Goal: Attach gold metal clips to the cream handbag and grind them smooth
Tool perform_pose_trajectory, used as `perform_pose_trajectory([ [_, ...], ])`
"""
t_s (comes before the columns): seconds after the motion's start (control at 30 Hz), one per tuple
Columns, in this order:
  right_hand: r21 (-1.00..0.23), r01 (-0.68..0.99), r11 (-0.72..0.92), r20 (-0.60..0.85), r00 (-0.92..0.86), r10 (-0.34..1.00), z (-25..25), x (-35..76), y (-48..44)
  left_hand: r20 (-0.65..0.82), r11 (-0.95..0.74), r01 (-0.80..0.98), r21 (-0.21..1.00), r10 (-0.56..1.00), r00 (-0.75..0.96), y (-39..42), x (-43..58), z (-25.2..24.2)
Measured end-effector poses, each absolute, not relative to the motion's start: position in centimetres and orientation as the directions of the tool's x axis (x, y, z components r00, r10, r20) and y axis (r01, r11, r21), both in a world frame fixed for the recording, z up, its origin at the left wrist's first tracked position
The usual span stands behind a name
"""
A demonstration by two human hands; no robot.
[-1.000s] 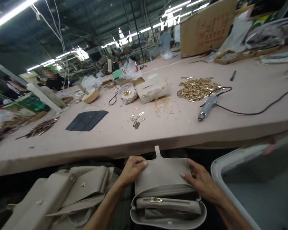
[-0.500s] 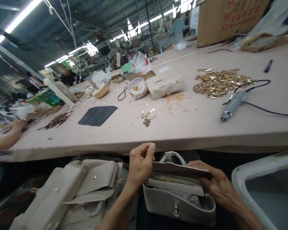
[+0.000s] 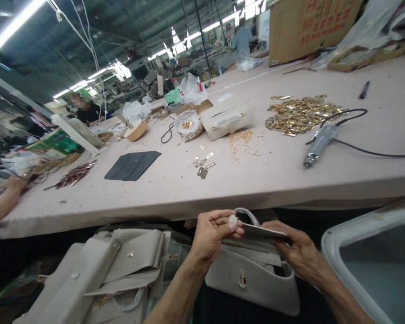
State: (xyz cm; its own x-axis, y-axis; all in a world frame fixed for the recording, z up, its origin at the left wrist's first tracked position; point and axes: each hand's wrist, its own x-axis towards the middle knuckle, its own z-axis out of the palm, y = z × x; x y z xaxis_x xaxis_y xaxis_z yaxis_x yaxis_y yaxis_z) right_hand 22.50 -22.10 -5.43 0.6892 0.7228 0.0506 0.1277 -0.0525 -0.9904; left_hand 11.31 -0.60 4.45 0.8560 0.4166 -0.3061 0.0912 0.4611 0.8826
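Below worktable (image 3: 222, 193) edge, 6 o'clock: beige handbag (image 3: 256, 283) | left hand (image 3: 212, 234) pinches flap tab (image 3: 233, 221) | right hand (image 3: 299, 254) grips flap (image 3: 263, 231), 3 o'clock side | best: hold flap flat, tab squared.

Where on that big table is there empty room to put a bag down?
Bare tabletop lies along the near edge between the small clasps and the grey power tool, and beyond its cable at the right. Farther back is crowded: beige bag, gold hardware pile, plastic bags. The left hand and right hand grip the handbag below the edge.
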Motion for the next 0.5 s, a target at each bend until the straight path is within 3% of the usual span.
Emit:
perform_pose_trajectory([
  [0.27, -0.995, 0.086, -0.042, 0.027, 0.670, 0.742, -5.1, 23.2, -22.0, -0.080, 0.121, 0.012, 0.993, 0.578, 0.812, -1.2, 11.0, 6.0],
  [0.4, -0.997, 0.060, -0.056, 0.001, 0.690, 0.724, -5.9, 23.5, -22.3, 0.156, -0.185, 0.012, 0.983, 0.858, 0.489, 2.0, 9.5, 7.6],
  [0.5, -0.998, 0.046, -0.038, 0.005, 0.690, 0.724, -6.4, 23.8, -22.4, 0.210, -0.306, 0.190, 0.933, 0.890, 0.406, 3.4, 8.3, 7.5],
])
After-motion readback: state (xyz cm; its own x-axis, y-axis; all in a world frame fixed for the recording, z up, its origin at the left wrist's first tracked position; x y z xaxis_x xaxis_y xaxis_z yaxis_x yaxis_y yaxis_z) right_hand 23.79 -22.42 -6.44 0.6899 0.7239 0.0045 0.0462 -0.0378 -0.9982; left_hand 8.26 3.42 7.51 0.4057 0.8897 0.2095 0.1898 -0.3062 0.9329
